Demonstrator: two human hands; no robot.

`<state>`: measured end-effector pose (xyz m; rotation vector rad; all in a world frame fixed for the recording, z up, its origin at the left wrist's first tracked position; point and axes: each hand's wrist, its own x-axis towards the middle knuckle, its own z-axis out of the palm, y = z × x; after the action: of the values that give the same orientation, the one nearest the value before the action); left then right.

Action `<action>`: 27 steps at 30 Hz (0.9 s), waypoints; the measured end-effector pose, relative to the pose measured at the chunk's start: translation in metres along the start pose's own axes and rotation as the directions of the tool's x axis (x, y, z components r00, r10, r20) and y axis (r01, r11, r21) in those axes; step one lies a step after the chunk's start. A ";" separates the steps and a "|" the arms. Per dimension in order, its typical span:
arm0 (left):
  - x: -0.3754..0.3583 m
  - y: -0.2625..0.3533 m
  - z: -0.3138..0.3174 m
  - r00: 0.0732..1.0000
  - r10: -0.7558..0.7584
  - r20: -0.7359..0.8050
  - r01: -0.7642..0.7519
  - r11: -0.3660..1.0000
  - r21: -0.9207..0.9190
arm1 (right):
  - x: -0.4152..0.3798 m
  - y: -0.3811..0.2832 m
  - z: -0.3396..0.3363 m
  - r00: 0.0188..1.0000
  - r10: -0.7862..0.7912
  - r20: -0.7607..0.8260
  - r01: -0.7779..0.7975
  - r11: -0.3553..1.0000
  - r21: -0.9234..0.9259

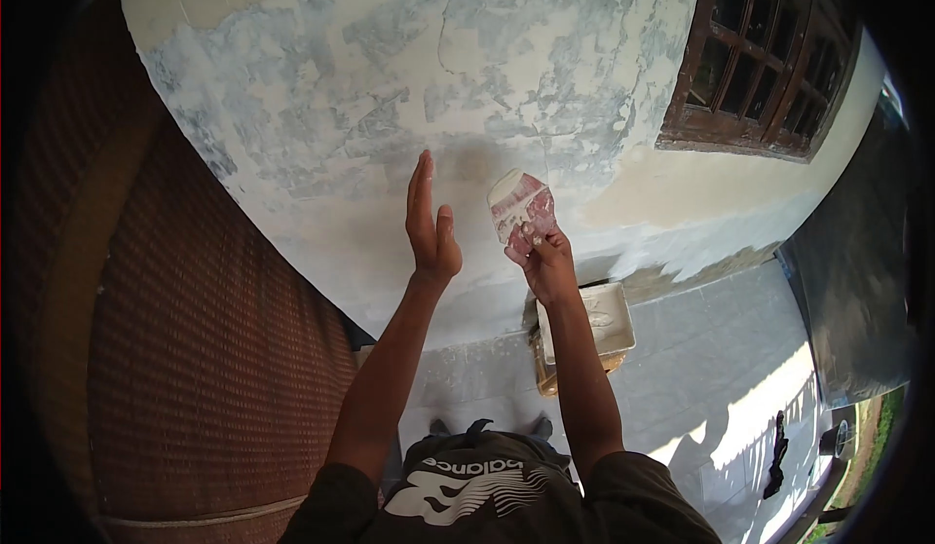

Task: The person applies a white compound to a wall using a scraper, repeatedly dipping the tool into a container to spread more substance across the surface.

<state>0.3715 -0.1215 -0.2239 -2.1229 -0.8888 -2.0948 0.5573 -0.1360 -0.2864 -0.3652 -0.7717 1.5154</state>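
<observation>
My right hand (pixel 547 263) grips a flat, reddish putty scraper (pixel 520 207) between thumb and fingers. White putty coats the scraper's far edge and is smeared over its face, with some on my fingers too. Level with it on the left, my left hand (pixel 429 227) is raised with fingers stretched upward and thumb apart, holding nothing. Both hands are in front of a wall (pixel 390 76) patched with white putty over grey and cream areas. Below my right hand, partly hidden by the forearm, a white tray (pixel 609 315) contains pale putty.
The tray rests on a brownish box (pixel 547 376) on grey floor tiles (pixel 672 349). A brown wooden window (pixel 755 57) is set in the wall at upper right. Brown woven matting (pixel 214 349) rises along the left. Dark sheeting (pixel 847 281) hangs at right, near a small bucket (pixel 835 439).
</observation>
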 end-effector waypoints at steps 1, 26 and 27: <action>0.008 -0.003 -0.010 1.000 0.017 -0.016 -0.017 1.000 -0.002 | 0.004 0.004 0.011 1.000 -0.014 -0.001 0.014 1.000 0.003; 0.222 -0.082 -0.133 0.911 0.397 -0.109 -0.365 0.901 0.235 | 0.159 -0.063 0.282 0.440 -0.672 0.596 0.746 -0.095 -0.659; 0.231 -0.088 -0.135 0.913 0.395 -0.099 -0.355 0.891 0.285 | 0.168 -0.066 0.295 0.300 -0.636 0.710 0.688 -0.371 -0.623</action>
<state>0.1968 -0.0176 -0.0293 -1.7974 -0.6300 -1.8038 0.3953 -0.0502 0.0071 -0.5641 -1.5539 -0.4563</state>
